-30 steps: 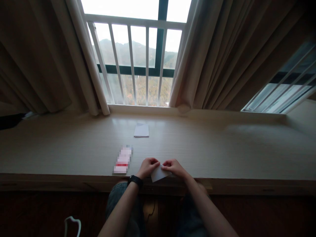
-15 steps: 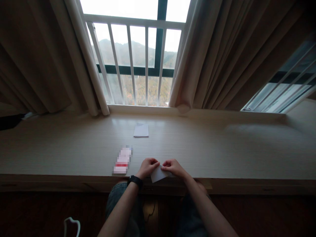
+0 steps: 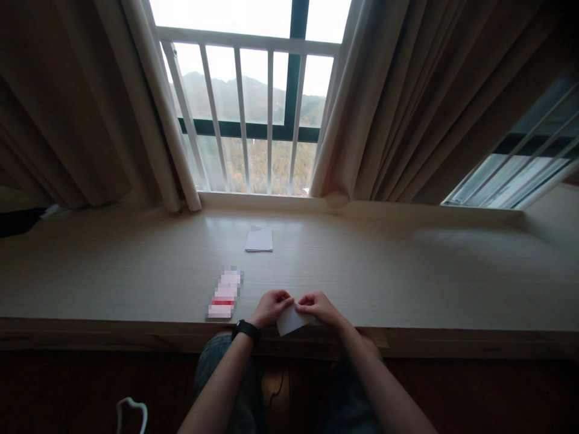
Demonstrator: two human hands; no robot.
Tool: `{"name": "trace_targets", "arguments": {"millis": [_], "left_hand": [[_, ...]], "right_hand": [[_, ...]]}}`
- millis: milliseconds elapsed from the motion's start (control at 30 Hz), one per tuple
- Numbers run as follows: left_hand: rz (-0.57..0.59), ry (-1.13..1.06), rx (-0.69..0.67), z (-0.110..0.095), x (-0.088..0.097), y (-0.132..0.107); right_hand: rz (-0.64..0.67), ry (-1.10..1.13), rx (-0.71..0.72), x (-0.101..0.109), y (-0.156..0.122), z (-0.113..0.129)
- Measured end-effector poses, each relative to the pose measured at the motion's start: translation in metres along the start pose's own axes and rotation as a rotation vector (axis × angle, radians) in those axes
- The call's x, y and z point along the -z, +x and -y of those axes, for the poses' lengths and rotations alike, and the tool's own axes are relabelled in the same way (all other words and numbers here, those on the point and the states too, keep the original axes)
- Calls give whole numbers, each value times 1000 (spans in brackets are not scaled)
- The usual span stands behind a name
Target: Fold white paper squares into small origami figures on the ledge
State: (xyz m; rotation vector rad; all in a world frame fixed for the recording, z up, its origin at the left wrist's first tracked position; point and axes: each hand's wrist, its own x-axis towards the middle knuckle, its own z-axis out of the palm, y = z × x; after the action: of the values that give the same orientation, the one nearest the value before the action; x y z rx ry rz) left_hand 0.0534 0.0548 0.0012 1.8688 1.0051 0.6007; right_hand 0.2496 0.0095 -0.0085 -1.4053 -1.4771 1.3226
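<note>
Pinching left hand (image 3: pixel 272 306): gripping the white sheet (image 3: pixel 289 321) between thumb and bent fingers, sitting at its ten o'clock.
Right hand (image 3: pixel 316 305): pinching the same sheet from its two o'clock, thumb and fingers pressed together, the two sets of fingertips almost meeting.
Sheet: lying tilted between both hands, its free corner pointing to about seven o'clock and showing past the front edge of the table (image 3: pixel 407 271).
Top edge: apparently being worked by both hands, perhaps as a fold; the fingers are hiding the exact line, so I'm not able to tell.
Thumbs: probably needing even pressure in the next move, with the two edges lining up so that the sheet isn't slipping askew.
Paper stack (image 3: pixel 259 240): resting flat at eleven o'clock from the hands, well apart.
Phone (image 3: pixel 225 294): looking like one, anyway, lying at ten o'clock, its face blurring into blocks.
Watch (image 3: pixel 246 330): circling the left wrist.
</note>
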Motion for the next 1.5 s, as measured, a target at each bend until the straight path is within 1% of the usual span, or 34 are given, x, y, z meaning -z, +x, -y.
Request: {"name": "trace_targets", "arguments": {"millis": [233,400,533,600,767,867,933,1133,1233,1300,1367,1433,1500], "left_hand": [[-47,69,22,1,-4,-3],[-36,53,-4,0,-2,-5],[-30,49,17,-2,-1,-6],[-42,76,26,-2,-2,-5],[-116,166,32,0,-5,2],[-105,248,20,-1,-5,8],[-93,269,19,-1,-4,12],[-60,190,13,5,1,16],[-72,139,3,9,3,16],[-119,82,17,10,4,16],[-208,-32,53,9,2,16],[-317,-205,103,7,-2,16],[-390,-385,156,4,-6,14]], "right_hand": [[63,-51,14,4,2,0],[137,-105,58,6,10,5],[186,-123,52,6,15,4],[174,-157,62,6,16,3],[42,-364,115,13,18,4],[4,-459,115,16,18,5],[-11,-478,103,17,18,6],[15,-430,73,18,17,7],[22,-385,68,18,17,7],[0,-311,88,18,15,7],[-73,-177,114,16,14,7],[-132,-18,102,14,11,7],[-125,93,55,10,9,7]]}}
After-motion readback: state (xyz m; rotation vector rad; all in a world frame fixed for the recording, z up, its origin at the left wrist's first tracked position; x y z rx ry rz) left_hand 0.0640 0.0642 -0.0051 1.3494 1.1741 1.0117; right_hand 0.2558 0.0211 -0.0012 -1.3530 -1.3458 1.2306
